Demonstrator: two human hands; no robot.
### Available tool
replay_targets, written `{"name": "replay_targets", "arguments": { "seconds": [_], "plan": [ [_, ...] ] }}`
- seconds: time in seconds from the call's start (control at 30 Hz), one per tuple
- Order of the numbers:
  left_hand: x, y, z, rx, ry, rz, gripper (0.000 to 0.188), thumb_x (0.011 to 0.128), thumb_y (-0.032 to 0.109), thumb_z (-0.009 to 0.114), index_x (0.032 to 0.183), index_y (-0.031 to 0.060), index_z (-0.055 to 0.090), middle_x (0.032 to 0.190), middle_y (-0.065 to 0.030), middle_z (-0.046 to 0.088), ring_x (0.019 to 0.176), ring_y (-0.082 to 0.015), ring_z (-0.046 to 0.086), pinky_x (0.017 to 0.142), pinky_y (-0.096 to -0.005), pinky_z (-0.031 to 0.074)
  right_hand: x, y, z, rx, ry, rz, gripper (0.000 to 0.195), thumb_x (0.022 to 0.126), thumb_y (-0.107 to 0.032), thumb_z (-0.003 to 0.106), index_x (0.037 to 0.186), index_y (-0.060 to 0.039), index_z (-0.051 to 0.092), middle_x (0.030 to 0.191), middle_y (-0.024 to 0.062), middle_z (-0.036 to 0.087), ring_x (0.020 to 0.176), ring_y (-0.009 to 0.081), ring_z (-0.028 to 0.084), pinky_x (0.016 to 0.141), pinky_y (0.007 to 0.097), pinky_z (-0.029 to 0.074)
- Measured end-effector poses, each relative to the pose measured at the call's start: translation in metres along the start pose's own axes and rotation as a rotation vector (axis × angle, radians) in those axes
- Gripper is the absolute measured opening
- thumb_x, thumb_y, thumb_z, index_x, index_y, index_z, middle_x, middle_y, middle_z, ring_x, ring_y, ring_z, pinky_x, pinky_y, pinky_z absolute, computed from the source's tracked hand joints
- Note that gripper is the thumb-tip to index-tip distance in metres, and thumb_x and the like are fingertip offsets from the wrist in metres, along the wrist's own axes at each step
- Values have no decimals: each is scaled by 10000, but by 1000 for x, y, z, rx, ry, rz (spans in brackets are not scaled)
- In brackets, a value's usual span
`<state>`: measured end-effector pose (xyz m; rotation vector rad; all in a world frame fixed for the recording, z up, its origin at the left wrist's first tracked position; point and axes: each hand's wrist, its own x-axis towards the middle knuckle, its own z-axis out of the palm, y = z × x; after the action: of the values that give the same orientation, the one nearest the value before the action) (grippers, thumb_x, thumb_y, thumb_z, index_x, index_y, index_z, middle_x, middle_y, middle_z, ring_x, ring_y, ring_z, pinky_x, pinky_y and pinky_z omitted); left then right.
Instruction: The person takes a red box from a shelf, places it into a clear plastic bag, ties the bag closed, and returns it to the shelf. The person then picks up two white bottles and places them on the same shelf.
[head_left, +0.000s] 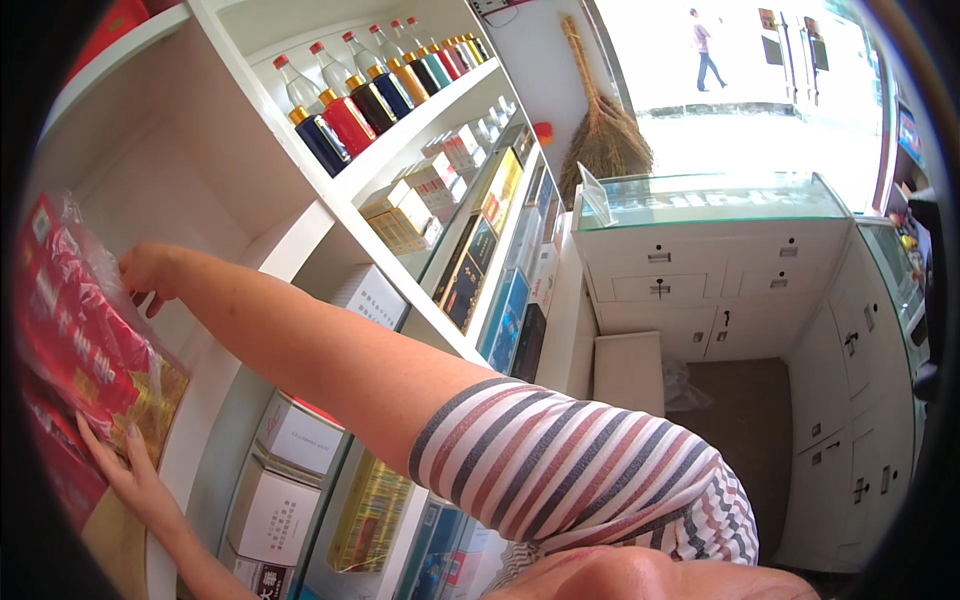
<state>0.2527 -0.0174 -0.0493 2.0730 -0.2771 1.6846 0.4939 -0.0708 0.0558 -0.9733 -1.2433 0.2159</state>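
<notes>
A red package with gold print (82, 322), wrapped in clear, crinkled plastic film, is tilted at the far left in front of a white shelf compartment. It bears writing. My right hand (154, 277) reaches across to its upper edge, the fingertips bent at the film and partly hidden by it. From below, my left hand (124, 469) has its fingers spread along the package's lower edge, bearing against it. Beneath lies another red package (56, 442), cut off by the dark picture rim.
The white shelving (315, 195) holds several bottles (349, 124), cigarette packs (405, 217) and cartons (274, 514). Glass-topped cabinets (712, 255) stand across the aisle. A straw broom (607, 135) leans by the doorway; a person (703, 49) walks outside. A white box (628, 371) stands on the floor.
</notes>
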Motion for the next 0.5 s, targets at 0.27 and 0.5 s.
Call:
{"name": "replay_targets", "arguments": {
  "seconds": [0.27, 0.5],
  "plan": [
    [5, -21, -13, 175, -12, 113, 643, 887, 165, 579, 1418, 3, 254, 1451, -160, 294, 1312, -233, 311, 1073, -343, 249, 5, 22, -11, -446, 279, -234, 91, 680, -44, 614, 752, -82, 655, 669, 104, 634, 582, 214, 624, 504, 372, 508],
    [-5, 14, 3, 103, -37, 13, 710, 835, 18, 569, 1422, -31, 173, 1339, -171, 398, 1182, -195, 431, 994, -304, 343, -10, -14, -4, -748, 328, -420, 112, 673, -76, 596, 747, -81, 680, 641, 123, 630, 578, 222, 624, 557, 355, 512]
  ]
}}
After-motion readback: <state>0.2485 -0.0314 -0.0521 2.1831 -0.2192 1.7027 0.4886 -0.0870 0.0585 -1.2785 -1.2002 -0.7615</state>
